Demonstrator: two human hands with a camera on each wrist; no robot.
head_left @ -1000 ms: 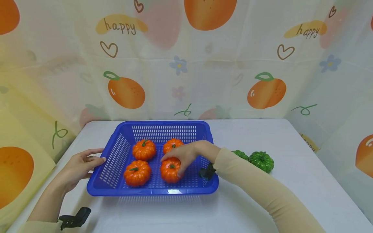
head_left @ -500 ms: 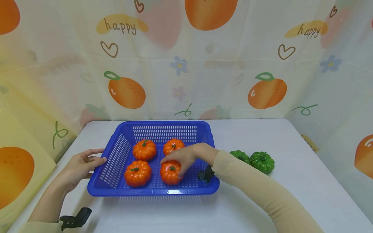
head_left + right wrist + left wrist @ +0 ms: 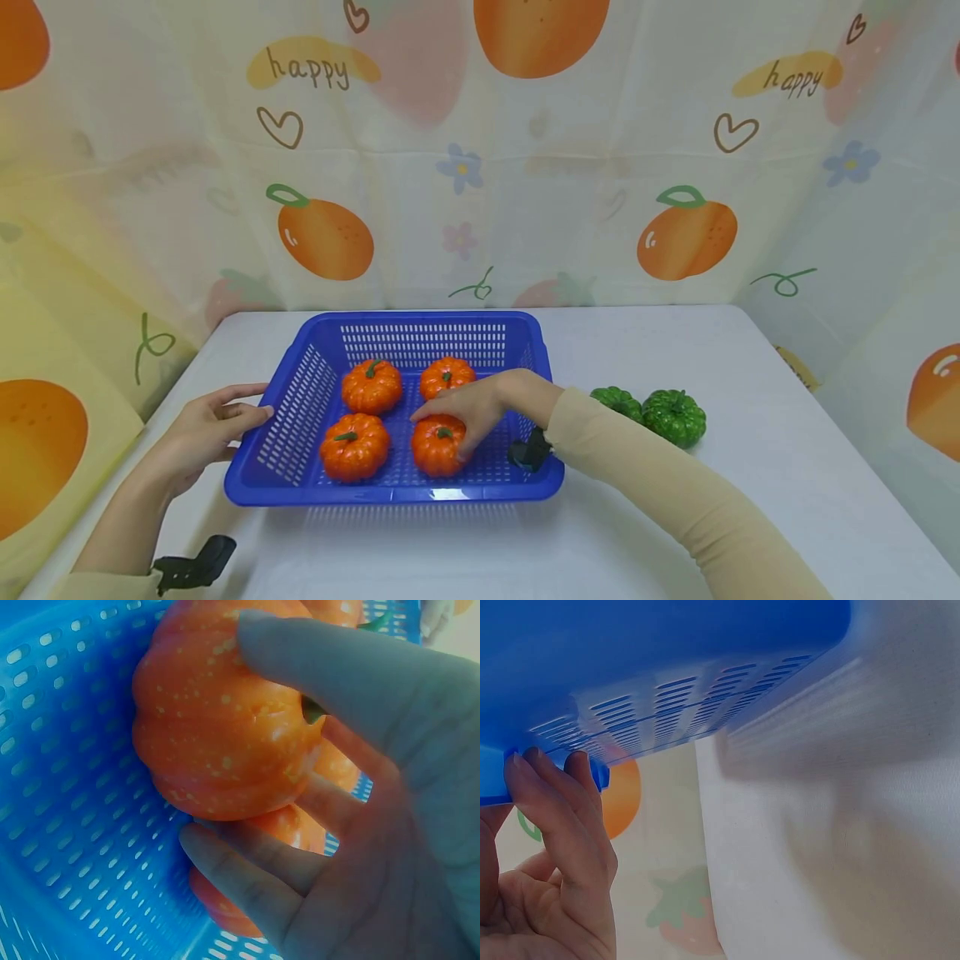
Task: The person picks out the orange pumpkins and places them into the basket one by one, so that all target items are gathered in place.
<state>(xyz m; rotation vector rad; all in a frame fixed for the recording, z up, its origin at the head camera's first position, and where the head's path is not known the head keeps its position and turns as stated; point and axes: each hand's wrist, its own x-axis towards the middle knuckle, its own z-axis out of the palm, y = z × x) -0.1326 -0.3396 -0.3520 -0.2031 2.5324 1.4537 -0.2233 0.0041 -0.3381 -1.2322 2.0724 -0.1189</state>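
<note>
A blue perforated plastic basket (image 3: 390, 494) stands on the table. My left hand (image 3: 206, 427) grips its left rim, and in the left wrist view the fingertips (image 3: 532, 761) curl up against the rim from outside. Inside the basket, my right hand (image 3: 483, 408) holds an orange toy pumpkin (image 3: 431, 450) with a green stem at the front right. The right wrist view shows the thumb over this pumpkin (image 3: 225, 727) and the other fingers along its far side. Around it in the basket sit more orange pumpkins: front left (image 3: 355, 447), back left (image 3: 371, 387) and back right (image 3: 446, 372).
Right of the basket, two green toy pumpkins (image 3: 675, 418) lie side by side on the white table (image 3: 757, 467); the left one (image 3: 618, 402) is partly behind the right sleeve. A fruit-print curtain (image 3: 540, 225) hangs behind the table.
My right hand and the pumpkin it holds have come down slightly toward the basket's front, then stayed almost still. The left hand keeps its place on the rim.
</note>
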